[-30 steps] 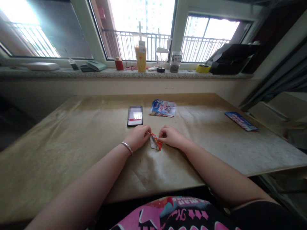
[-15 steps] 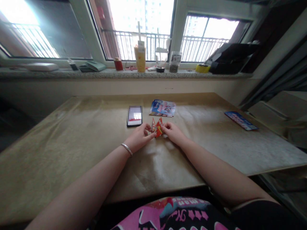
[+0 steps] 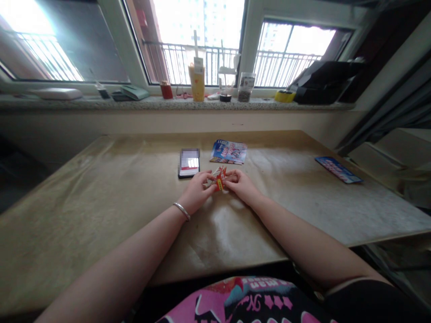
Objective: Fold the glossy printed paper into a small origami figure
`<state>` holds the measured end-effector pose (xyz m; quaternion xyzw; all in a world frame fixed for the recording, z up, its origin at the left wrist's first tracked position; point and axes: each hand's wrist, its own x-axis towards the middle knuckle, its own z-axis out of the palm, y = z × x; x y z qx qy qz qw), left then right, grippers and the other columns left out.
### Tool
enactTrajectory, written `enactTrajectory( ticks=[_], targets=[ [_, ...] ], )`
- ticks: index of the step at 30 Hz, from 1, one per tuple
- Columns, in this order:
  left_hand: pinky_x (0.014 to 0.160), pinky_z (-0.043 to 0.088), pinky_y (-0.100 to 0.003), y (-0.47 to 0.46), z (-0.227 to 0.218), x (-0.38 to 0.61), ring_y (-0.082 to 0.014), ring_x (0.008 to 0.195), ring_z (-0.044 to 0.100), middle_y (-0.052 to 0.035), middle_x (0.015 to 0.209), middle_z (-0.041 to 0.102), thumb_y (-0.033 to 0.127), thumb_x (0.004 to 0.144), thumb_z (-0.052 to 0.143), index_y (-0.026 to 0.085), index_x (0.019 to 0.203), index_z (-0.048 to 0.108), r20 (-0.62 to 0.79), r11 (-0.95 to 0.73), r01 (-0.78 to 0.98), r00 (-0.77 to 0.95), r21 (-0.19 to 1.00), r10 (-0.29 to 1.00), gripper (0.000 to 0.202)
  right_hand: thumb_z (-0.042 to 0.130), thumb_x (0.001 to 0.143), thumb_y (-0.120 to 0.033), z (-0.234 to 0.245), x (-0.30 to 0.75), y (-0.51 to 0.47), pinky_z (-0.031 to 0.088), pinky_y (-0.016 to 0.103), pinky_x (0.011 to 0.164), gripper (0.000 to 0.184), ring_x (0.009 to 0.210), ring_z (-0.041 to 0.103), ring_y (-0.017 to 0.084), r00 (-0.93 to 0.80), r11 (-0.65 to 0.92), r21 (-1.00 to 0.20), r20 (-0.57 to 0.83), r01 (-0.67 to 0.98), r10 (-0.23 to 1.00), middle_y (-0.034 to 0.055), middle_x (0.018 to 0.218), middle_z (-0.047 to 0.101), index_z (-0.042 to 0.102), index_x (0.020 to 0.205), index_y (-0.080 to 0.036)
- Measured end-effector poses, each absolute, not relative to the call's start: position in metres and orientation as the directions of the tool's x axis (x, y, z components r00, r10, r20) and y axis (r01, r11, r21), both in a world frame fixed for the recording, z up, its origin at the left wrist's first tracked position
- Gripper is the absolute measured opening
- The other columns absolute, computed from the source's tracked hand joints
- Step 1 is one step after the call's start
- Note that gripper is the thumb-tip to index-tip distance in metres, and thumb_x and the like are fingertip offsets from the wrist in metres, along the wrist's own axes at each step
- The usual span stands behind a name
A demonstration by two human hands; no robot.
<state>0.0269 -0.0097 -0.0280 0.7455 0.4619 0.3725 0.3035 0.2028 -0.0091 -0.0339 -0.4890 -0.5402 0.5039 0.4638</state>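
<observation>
A small folded piece of red printed paper point(image 3: 220, 183), with white and yellow patches, is held just above the table between my two hands. My left hand point(image 3: 198, 187) pinches its left side, thumb in front and fingers behind. From the right, my right hand point(image 3: 241, 185) grips the other side between thumb and fingers. Pointed folds stick up at the top of the paper; its lower part is partly hidden by my fingertips. A phone point(image 3: 189, 163) with a lit screen lies just beyond my left hand. Behind the paper lies a stack of blue printed leaflets point(image 3: 229, 151).
Another blue leaflet point(image 3: 338, 169) lies near the right edge of the table point(image 3: 134, 188). On the windowsill point(image 3: 134, 105) stand a cup of yellow drink point(image 3: 197, 83), a clear cup point(image 3: 226, 85), a red jar point(image 3: 166, 90), yellow tape point(image 3: 284, 96) and a black box point(image 3: 323, 83).
The paper has changed shape: its two tall separate points are now drawn in and bunched, with a yellow patch facing me. My fingers have shifted slightly closer around it.
</observation>
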Motion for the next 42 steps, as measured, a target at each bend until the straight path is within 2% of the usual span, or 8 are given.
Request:
enactTrajectory(
  ticks=[2, 6, 15, 18, 24, 29, 34, 42],
  targets=[
    [0.066, 0.052, -0.029, -0.010, -0.028, 0.028, -0.0172, 0.083, 0.060, -0.0102, 0.113, 0.058, 0.026, 0.075, 0.058, 0.015, 0.093, 0.060, 0.263, -0.366, 0.434, 0.279, 0.824, 0.924, 0.021, 0.069, 0.064, -0.023, -0.034, 0.202, -0.009, 0.044, 0.024, 0.059, 0.031, 0.059, 0.061, 0.012, -0.098, 0.008, -1.000, 0.006, 0.023, 0.995, -0.0023, 0.068, 0.067, 0.050, 0.088, -0.019],
    [0.055, 0.045, -0.023, -0.015, -0.023, 0.030, -0.0122, 0.058, 0.056, -0.0016, 0.075, 0.063, 0.030, 0.079, 0.055, 0.015, 0.097, 0.061, 0.224, -0.328, 0.479, 0.262, 0.815, 0.939, 0.024, 0.071, 0.062, -0.027, -0.035, 0.201, -0.008, 0.045, 0.024, 0.064, 0.031, 0.064, 0.062, 0.012, -0.113, 0.053, -0.998, 0.055, -0.019, 0.992, -0.0011, 0.071, 0.067, 0.052, 0.084, -0.019],
    [0.050, 0.035, -0.020, -0.019, -0.015, 0.028, -0.0102, 0.051, 0.046, 0.0027, 0.062, 0.054, 0.025, 0.080, 0.049, 0.015, 0.088, 0.059, 0.270, -0.408, 0.557, 0.315, 0.723, 0.910, 0.017, 0.067, 0.065, -0.040, -0.034, 0.205, -0.010, 0.040, 0.023, 0.051, 0.027, 0.053, 0.051, 0.009, -0.072, 0.172, -0.971, 0.162, 0.163, 0.984, -0.0029, 0.068, 0.057, 0.052, 0.075, -0.019],
    [0.049, 0.033, -0.020, -0.018, -0.015, 0.027, -0.0095, 0.051, 0.044, 0.0039, 0.061, 0.051, 0.022, 0.078, 0.049, 0.016, 0.086, 0.057, 0.275, -0.426, 0.554, 0.337, 0.715, 0.900, 0.013, 0.066, 0.067, -0.040, -0.033, 0.205, -0.011, 0.039, 0.023, 0.051, 0.027, 0.054, 0.051, 0.009, -0.055, 0.211, -0.955, 0.204, 0.210, 0.977, -0.0019, 0.072, 0.059, 0.052, 0.078, -0.019],
    [0.052, 0.036, -0.020, -0.017, -0.021, 0.025, -0.0094, 0.054, 0.047, 0.0038, 0.068, 0.055, 0.019, 0.075, 0.051, 0.017, 0.093, 0.051, 0.296, -0.465, 0.557, 0.370, 0.688, 0.881, 0.018, 0.068, 0.067, -0.035, -0.034, 0.208, -0.010, 0.047, 0.024, 0.057, 0.041, 0.058, 0.056, 0.009, -0.058, 0.305, -0.942, 0.299, 0.139, 0.952, -0.0020, 0.083, 0.060, 0.048, 0.100, -0.022],
    [0.066, 0.045, -0.025, -0.019, -0.018, 0.025, -0.0144, 0.072, 0.060, -0.0031, 0.089, 0.066, 0.023, 0.081, 0.049, 0.018, 0.114, 0.049, 0.329, -0.506, 0.550, 0.393, 0.665, 0.859, 0.034, 0.063, 0.073, -0.034, -0.031, 0.210, -0.013, 0.047, 0.026, 0.059, 0.023, 0.060, 0.057, 0.012, -0.121, 0.331, -0.901, 0.309, 0.279, 0.943, -0.0008, 0.069, 0.061, 0.061, 0.092, -0.019],
    [0.073, 0.047, -0.028, -0.020, -0.012, 0.025, -0.0180, 0.083, 0.062, -0.0041, 0.094, 0.068, 0.030, 0.085, 0.047, 0.019, 0.101, 0.061, 0.307, -0.516, 0.613, 0.419, 0.598, 0.854, 0.024, 0.065, 0.073, -0.034, -0.028, 0.209, -0.016, 0.049, 0.028, 0.064, 0.020, 0.067, 0.061, 0.014, -0.106, 0.334, -0.884, 0.317, 0.329, 0.943, 0.0030, 0.078, 0.069, 0.068, 0.087, -0.020],
    [0.072, 0.048, -0.028, -0.018, -0.015, 0.024, -0.0177, 0.081, 0.062, -0.0042, 0.090, 0.068, 0.026, 0.085, 0.047, 0.019, 0.098, 0.063, 0.332, -0.540, 0.617, 0.428, 0.573, 0.841, 0.022, 0.068, 0.070, -0.033, -0.026, 0.208, -0.018, 0.050, 0.030, 0.065, 0.016, 0.066, 0.064, 0.017, -0.093, 0.297, -0.902, 0.282, 0.313, 0.955, 0.0044, 0.074, 0.071, 0.069, 0.077, -0.018]
  ],
)
